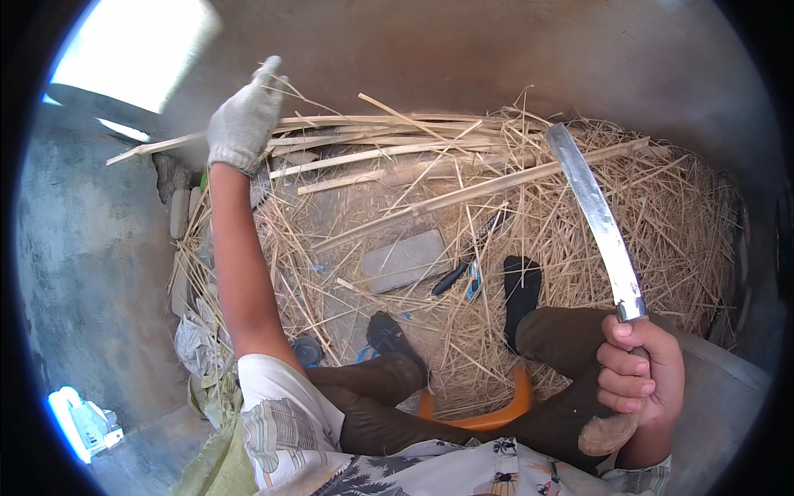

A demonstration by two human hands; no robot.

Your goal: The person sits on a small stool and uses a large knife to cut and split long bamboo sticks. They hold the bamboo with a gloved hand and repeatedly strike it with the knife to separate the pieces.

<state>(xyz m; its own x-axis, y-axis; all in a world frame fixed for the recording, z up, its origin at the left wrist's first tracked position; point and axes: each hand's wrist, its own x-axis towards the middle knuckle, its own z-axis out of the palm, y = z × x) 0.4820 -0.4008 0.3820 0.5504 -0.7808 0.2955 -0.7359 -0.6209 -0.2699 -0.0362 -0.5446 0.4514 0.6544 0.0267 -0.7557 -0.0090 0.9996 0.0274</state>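
Observation:
My right hand, bare, is wrapped round the wooden handle of a long, slightly curved knife. Its broad metal blade points up and away above my right knee. Far out to the left, my left hand wears a pale knitted glove. A thin sliver runs out from its closed fingers, which seem to pinch it. Beside and behind that hand lies a bundle of long, pale split strips, probably bamboo. One longer strip lies aslant across the floor, its far end under the blade's direction.
Shavings heap up along the right and far wall. Between my feet lie a grey brick, a black-handled tool and a blue-handled one. An orange stool is beneath me. Crumpled sacking lies left.

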